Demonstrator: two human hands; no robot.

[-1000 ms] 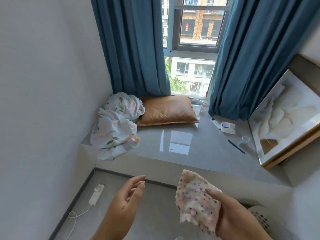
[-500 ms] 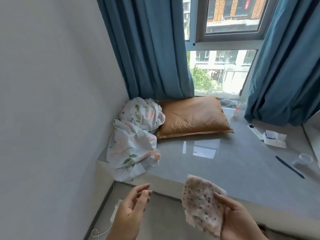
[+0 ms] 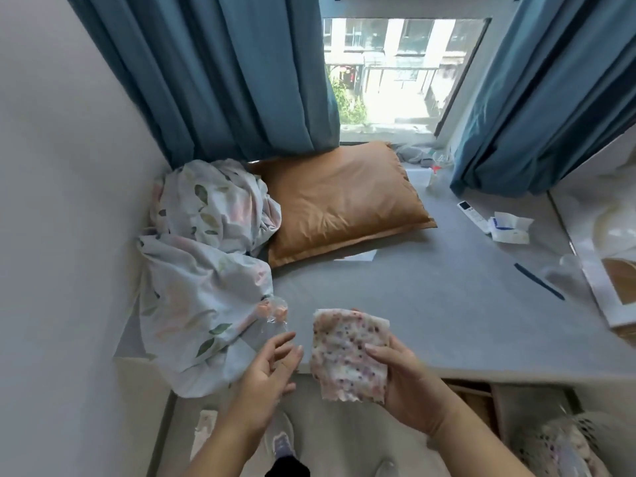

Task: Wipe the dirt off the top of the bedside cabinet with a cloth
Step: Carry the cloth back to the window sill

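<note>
A small pink cloth (image 3: 347,354) with dark speckles is held up flat in my right hand (image 3: 411,383), thumb across its front. My left hand (image 3: 266,370) hovers just left of the cloth with fingers apart, holding nothing. Both hands are above the near edge of a grey window platform (image 3: 430,304). No bedside cabinet is in view.
On the platform lie a crumpled floral sheet (image 3: 203,270) at the left, an orange pillow (image 3: 337,201), a white remote (image 3: 473,211), a tissue pack (image 3: 509,227), a dark pen (image 3: 538,280) and a framed picture (image 3: 602,242) at the right. Blue curtains (image 3: 213,74) flank the window. White wall on the left.
The view has moved closer to the platform and tilted down. Both hands rose in the frame with the cloth, now over the platform's near edge; my left hand came nearer the cloth.
</note>
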